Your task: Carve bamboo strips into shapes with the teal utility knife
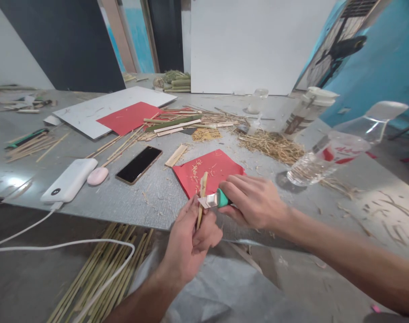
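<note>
A short pale strip of bamboo or reed (204, 182) stands tilted upward from my left hand (191, 237), whose fingers are wrapped round its lower part. My right hand (250, 199) grips a utility knife (221, 198) with a green and black handle. The knife's blade lies against the strip, just above my left fingers. Beneath both hands, at the table's front edge, is a red sheet (218, 166) with curled shavings on it. A flat piece of pale wood (176, 155) lies beside the sheet's left corner.
A phone (139, 164), a pink rounded object (97, 176) and a white power bank (70, 179) with a cable lie to the left. Behind are piled sticks (177, 123). On the right stand a water bottle (345, 143) and a clear jar (308, 112) near straw (271, 146).
</note>
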The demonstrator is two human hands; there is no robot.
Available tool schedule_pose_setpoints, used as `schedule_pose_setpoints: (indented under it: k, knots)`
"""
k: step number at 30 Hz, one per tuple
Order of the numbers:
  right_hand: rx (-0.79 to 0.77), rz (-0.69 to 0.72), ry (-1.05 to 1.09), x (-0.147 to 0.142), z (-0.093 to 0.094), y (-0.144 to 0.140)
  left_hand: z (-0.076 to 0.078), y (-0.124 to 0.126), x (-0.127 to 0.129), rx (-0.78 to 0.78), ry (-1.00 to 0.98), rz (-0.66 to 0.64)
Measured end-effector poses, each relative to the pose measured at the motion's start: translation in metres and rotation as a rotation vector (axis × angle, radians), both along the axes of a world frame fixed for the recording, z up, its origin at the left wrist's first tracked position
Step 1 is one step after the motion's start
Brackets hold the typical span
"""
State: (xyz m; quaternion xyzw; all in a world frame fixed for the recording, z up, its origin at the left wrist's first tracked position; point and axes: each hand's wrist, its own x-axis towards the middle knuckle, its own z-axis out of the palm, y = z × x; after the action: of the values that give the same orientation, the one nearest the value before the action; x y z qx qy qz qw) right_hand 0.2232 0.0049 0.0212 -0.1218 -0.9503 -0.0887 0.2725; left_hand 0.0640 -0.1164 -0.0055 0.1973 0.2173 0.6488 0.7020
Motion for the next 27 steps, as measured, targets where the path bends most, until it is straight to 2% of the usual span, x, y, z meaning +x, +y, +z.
schedule_pose_setpoints:
  k: [6, 16, 20, 23, 27]
  knots:
    - [-0.006, -0.052, 0.035, 0.002, 0.0, 0.005, -0.001, -0.002, 0.006, -0.021, 0.045, 0.056]
    - [-0.159, 0.079, -0.017, 0.006, 0.004, 0.017, -0.003, 0.0, 0.003, -0.016, 0.097, 0.027]
    - [-0.184, 0.158, -0.07, 0.011, 0.004, 0.022, -0.004, 0.002, 0.002, -0.011, 0.107, 0.066]
    - [-0.295, 0.195, -0.087, 0.012, 0.005, 0.023, -0.004, 0.002, -0.001, -0.01, 0.127, 0.081]
    - [-0.434, 0.174, -0.078, 0.012, 0.005, 0.026, -0.004, 0.001, -0.003, -0.013, 0.154, 0.048]
